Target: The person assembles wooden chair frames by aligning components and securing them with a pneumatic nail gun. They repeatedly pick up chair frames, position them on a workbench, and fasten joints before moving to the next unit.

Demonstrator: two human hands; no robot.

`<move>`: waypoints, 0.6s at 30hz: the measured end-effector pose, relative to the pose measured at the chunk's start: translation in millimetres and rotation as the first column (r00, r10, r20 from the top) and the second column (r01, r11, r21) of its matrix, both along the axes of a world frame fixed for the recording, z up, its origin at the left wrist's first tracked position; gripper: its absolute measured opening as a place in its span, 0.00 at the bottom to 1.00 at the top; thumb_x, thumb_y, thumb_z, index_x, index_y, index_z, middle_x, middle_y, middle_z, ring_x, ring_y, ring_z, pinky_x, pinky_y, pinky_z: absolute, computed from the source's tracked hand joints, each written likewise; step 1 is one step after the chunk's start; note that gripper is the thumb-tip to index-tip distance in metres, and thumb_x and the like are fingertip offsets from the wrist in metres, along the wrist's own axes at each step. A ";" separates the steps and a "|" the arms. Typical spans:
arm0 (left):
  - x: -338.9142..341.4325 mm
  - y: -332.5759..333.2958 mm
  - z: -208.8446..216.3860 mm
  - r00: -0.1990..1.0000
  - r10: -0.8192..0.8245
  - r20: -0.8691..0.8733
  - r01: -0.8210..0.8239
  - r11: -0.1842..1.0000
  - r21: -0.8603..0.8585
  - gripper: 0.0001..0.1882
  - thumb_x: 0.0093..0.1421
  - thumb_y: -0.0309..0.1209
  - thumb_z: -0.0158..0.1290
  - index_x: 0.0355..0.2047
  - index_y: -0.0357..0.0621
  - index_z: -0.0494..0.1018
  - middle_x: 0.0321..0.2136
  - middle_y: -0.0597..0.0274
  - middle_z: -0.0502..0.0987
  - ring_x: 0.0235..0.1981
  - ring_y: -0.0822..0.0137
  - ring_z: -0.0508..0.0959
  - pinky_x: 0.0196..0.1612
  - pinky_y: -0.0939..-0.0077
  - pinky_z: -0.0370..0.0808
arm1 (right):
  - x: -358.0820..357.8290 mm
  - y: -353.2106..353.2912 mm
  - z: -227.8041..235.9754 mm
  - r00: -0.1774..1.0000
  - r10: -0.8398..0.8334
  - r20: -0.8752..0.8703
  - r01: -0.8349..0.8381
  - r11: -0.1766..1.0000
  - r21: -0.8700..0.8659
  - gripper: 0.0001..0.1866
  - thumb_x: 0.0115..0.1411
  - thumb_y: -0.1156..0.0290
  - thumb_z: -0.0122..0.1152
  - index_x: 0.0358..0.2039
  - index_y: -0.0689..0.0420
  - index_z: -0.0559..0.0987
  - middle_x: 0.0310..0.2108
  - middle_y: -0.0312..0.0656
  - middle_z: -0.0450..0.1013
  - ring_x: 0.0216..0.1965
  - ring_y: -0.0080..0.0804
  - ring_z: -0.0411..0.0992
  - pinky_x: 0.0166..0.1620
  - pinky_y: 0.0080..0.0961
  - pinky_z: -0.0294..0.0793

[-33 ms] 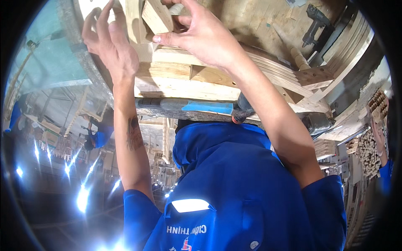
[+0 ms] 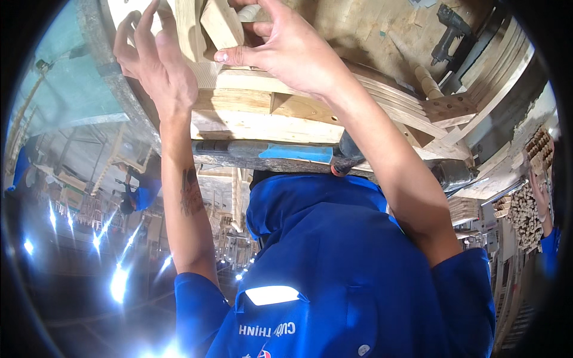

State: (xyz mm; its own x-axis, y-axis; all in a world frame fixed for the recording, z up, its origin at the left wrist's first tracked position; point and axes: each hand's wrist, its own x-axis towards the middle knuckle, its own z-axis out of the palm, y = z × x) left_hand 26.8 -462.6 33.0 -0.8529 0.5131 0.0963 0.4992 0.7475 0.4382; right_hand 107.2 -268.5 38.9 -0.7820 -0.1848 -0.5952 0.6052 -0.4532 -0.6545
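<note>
Workbench wood [image 2: 352, 36] is filling the head view's top. Beside a pale strip [image 2: 190, 27], a wooden block [image 2: 221, 27] is edging left, the right hand [image 2: 292, 51] pinching it, suggesting adjustment; the left hand [image 2: 162, 68] is curling, its grip unclear.

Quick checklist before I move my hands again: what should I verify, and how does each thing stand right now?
1. Right hand at the wooden block: ok, the thumb is at the block's lower end.
2. Right-hand grip secure: cannot tell, the fingers are partly hidden.
3. Left hand gripping anything: cannot tell, its fingers reach the picture's upper edge.
4. Black power tool away from both hands: ok, it lies apart at upper right.
5. Space before the blue shirt clear: not ok, a black-and-blue tool seems close by.
</note>
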 end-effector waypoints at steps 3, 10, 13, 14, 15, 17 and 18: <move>1.1 0.3 -4.0 1.000 -0.010 -0.030 0.008 0.999 -0.035 0.35 0.74 0.58 0.27 0.63 0.52 0.73 0.60 0.45 0.59 0.59 0.50 0.66 0.63 0.52 0.63 | 21.4 -17.0 -16.2 0.998 -0.067 -0.020 0.070 0.982 0.176 0.33 0.58 0.69 0.76 0.59 0.66 0.70 0.42 0.52 0.81 0.40 0.29 0.81 0.44 0.25 0.81; -3.7 -5.2 1.0 0.999 0.009 -0.040 -0.010 1.000 -0.016 0.31 0.71 0.56 0.38 0.61 0.49 0.73 0.62 0.41 0.65 0.63 0.43 0.65 0.64 0.43 0.59 | 1.3 -12.8 -5.8 0.991 -0.054 0.122 0.058 0.998 -0.029 0.42 0.62 0.73 0.70 0.70 0.66 0.57 0.55 0.55 0.76 0.52 0.33 0.77 0.51 0.27 0.80; -0.4 -9.1 -2.1 0.995 0.064 -0.082 -0.067 0.997 -0.029 0.30 0.72 0.54 0.36 0.58 0.47 0.75 0.61 0.44 0.67 0.61 0.42 0.67 0.64 0.47 0.60 | -1.7 -7.8 1.4 0.999 -0.013 0.051 0.019 0.995 -0.103 0.44 0.63 0.75 0.69 0.73 0.67 0.54 0.57 0.53 0.75 0.52 0.33 0.76 0.51 0.25 0.81; -1.1 -6.7 -1.5 0.994 0.059 -0.093 -0.063 0.997 -0.040 0.30 0.72 0.53 0.36 0.58 0.47 0.75 0.61 0.44 0.68 0.62 0.43 0.67 0.64 0.47 0.60 | -4.5 -9.2 -3.3 0.987 0.056 0.153 -0.056 0.998 -0.004 0.40 0.63 0.76 0.68 0.71 0.68 0.59 0.56 0.50 0.76 0.52 0.31 0.76 0.52 0.24 0.80; -2.5 -6.2 -0.9 0.993 0.055 -0.104 -0.060 0.997 -0.051 0.29 0.72 0.53 0.36 0.58 0.48 0.75 0.61 0.45 0.68 0.63 0.43 0.66 0.65 0.47 0.59 | -3.7 -10.2 -8.4 0.992 0.076 0.099 -0.077 0.997 0.008 0.39 0.63 0.77 0.68 0.71 0.68 0.60 0.55 0.49 0.76 0.51 0.30 0.76 0.52 0.24 0.79; -2.8 -9.4 -2.4 0.990 0.029 -0.140 -0.036 0.998 -0.047 0.26 0.70 0.49 0.41 0.58 0.48 0.75 0.61 0.44 0.68 0.63 0.44 0.65 0.66 0.49 0.57 | -0.6 -9.5 -13.1 0.992 0.122 -0.003 -0.122 0.992 0.034 0.37 0.63 0.77 0.68 0.69 0.68 0.63 0.54 0.48 0.77 0.51 0.28 0.75 0.52 0.23 0.78; -0.8 -8.5 -2.6 0.988 0.037 -0.152 -0.044 0.998 -0.039 0.26 0.69 0.48 0.43 0.58 0.48 0.74 0.61 0.44 0.68 0.63 0.44 0.66 0.66 0.50 0.57 | -8.6 -2.2 5.8 0.982 0.181 0.059 -0.182 0.983 0.015 0.35 0.63 0.77 0.68 0.68 0.69 0.65 0.52 0.45 0.78 0.50 0.26 0.75 0.53 0.22 0.77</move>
State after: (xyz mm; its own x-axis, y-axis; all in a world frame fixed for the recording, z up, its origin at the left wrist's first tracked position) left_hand 25.9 -471.1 30.4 -0.8502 0.4850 0.2049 0.5265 0.7846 0.3275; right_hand 98.6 -270.7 44.7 -0.7011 -0.3075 -0.6433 0.7129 -0.3194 -0.6243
